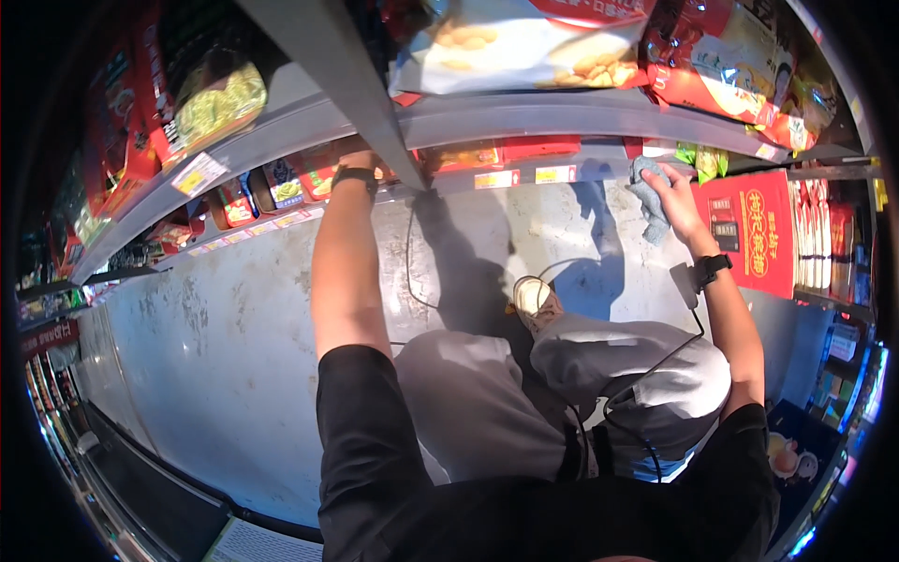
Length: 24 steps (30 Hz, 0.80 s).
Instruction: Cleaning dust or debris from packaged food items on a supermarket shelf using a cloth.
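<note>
In my right hand (pixel 673 197) is a crumpled grey-blue cloth (pixel 652 200), held close to the front of the lower shelf (pixel 597 177). My left hand (pixel 355 149) reaches in among packaged foods on that shelf, left of a grey metal upright (pixel 351 70). Its fingers are hidden under the upper shelf's front strip (pixel 506 119), so I cannot see whether they grip anything. A red package (pixel 319 172) lies beside it. Black bands circle both wrists.
Large snack bags (pixel 520 53) fill the upper shelf overhead. A red box (pixel 744 232) stands to the right of my right hand. Thin black cables (pixel 409 260) hang by my legs and trail over the worn floor (pixel 232 351). More stocked shelves (pixel 53 393) line the left.
</note>
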Each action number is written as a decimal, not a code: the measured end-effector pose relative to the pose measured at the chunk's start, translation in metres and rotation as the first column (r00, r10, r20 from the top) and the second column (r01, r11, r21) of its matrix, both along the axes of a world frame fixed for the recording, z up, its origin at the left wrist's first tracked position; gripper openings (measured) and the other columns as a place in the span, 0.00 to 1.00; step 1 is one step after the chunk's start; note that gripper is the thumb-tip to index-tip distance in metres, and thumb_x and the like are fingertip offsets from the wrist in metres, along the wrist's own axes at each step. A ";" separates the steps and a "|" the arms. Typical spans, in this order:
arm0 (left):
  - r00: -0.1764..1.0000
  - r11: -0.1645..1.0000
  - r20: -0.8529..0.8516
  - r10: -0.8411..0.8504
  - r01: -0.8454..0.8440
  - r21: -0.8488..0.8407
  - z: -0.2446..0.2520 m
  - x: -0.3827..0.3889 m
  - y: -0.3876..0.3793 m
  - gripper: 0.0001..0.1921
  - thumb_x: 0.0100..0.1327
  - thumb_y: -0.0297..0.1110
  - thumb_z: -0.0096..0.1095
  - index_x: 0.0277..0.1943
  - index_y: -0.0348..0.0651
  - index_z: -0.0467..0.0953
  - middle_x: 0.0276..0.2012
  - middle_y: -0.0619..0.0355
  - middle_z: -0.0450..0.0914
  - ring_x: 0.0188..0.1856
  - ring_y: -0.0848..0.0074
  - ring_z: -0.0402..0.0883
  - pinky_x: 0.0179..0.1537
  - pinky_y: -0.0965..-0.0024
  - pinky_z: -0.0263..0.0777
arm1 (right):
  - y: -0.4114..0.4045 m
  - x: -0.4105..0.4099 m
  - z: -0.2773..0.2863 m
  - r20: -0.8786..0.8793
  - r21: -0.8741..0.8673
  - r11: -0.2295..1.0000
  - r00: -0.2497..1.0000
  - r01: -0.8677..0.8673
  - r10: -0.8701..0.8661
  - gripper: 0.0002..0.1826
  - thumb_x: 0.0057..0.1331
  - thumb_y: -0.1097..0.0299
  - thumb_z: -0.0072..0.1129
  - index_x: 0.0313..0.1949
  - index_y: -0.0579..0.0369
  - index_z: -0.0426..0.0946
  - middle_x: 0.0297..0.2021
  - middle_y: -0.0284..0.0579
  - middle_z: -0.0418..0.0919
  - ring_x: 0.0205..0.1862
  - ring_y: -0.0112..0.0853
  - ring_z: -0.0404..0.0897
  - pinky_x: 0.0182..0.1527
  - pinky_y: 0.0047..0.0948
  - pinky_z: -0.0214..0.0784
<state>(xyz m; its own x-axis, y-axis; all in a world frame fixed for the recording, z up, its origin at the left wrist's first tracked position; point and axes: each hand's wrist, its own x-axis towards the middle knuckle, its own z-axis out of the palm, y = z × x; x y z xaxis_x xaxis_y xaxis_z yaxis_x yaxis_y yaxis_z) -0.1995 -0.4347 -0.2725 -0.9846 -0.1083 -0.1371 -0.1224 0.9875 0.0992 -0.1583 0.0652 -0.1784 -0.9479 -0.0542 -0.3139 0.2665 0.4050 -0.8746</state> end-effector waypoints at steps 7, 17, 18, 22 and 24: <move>0.999 0.999 0.048 0.023 -0.025 0.044 0.012 0.006 0.001 0.14 0.55 0.37 0.57 0.41 0.39 0.79 0.40 0.44 0.81 0.43 0.54 0.80 0.46 0.59 0.74 | 0.015 0.004 0.004 0.079 -0.062 0.989 0.988 0.135 -0.130 0.15 0.66 0.59 0.57 0.46 0.56 0.75 0.30 0.35 0.78 0.23 0.20 0.74 0.24 0.20 0.66; 0.983 0.990 0.150 0.104 -0.117 0.079 0.029 0.019 0.009 0.13 0.51 0.36 0.61 0.39 0.39 0.80 0.38 0.45 0.82 0.42 0.55 0.81 0.44 0.59 0.74 | 0.003 0.013 0.015 0.073 -0.029 0.997 0.995 0.067 -0.065 0.17 0.65 0.60 0.57 0.47 0.59 0.76 0.34 0.38 0.80 0.30 0.21 0.76 0.31 0.21 0.69; 0.979 0.987 0.170 0.117 -0.133 0.089 0.034 0.019 0.008 0.13 0.51 0.36 0.61 0.39 0.39 0.80 0.38 0.45 0.82 0.42 0.55 0.81 0.44 0.59 0.74 | 0.002 0.015 0.015 0.067 -0.055 0.995 0.994 0.085 -0.082 0.16 0.66 0.59 0.56 0.47 0.57 0.75 0.32 0.36 0.79 0.26 0.21 0.75 0.27 0.20 0.67; 0.965 0.972 0.210 0.158 -0.190 0.141 0.052 0.026 0.002 0.13 0.50 0.35 0.62 0.38 0.39 0.80 0.37 0.45 0.82 0.41 0.56 0.82 0.44 0.59 0.74 | 0.017 0.013 0.010 0.022 -0.064 0.994 0.996 0.087 -0.086 0.14 0.68 0.59 0.54 0.45 0.55 0.74 0.29 0.34 0.78 0.23 0.19 0.73 0.24 0.19 0.65; 0.992 0.992 0.059 0.108 -0.111 0.055 0.051 0.031 -0.007 0.14 0.55 0.38 0.56 0.40 0.39 0.79 0.38 0.45 0.82 0.41 0.54 0.81 0.44 0.58 0.74 | 0.025 0.013 0.006 0.019 -0.056 0.994 0.995 0.097 -0.096 0.14 0.68 0.59 0.54 0.46 0.55 0.74 0.30 0.34 0.78 0.25 0.19 0.74 0.25 0.19 0.66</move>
<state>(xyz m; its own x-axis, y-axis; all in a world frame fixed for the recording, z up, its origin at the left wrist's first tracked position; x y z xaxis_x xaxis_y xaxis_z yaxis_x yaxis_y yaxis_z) -0.1681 -0.4413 -0.2211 -0.9578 -0.2053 -0.2011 -0.2366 0.9606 0.1458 -0.1454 0.0904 -0.1726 -0.9444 0.0189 -0.3284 0.3162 0.3265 -0.8907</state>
